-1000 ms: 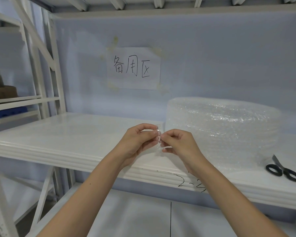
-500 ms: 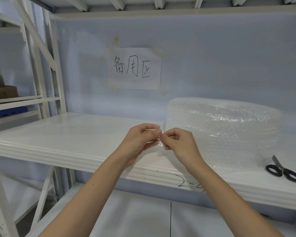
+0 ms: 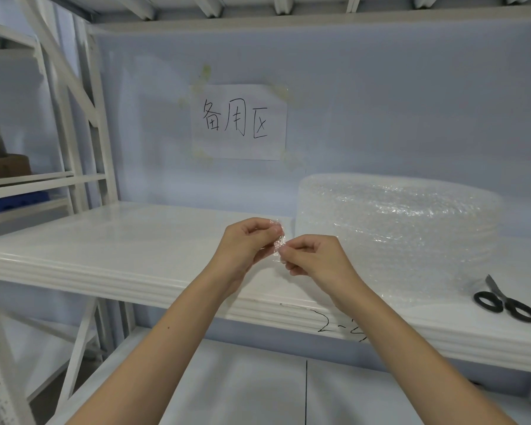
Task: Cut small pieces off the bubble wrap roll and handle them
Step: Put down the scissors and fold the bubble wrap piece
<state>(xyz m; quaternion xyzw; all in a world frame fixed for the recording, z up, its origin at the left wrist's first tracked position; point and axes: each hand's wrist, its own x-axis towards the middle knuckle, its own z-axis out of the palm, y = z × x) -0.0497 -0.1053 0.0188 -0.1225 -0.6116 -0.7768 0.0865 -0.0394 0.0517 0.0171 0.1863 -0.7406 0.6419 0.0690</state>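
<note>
Bubble wrap piece, small and crinkled, sits pinched between the two hands, held in the air above the front edge of the white shelf. Left hand grips its upper part with curled fingertips; right hand pinches its lower edge, fingers curled, the two hands almost touching. Just beyond the right hand stands the bubble wrap roll on the shelf. Further to the right of that hand, black-handled scissors lie flat. Behind the hands, a paper sign with handwritten characters is taped to the wall.
</note>
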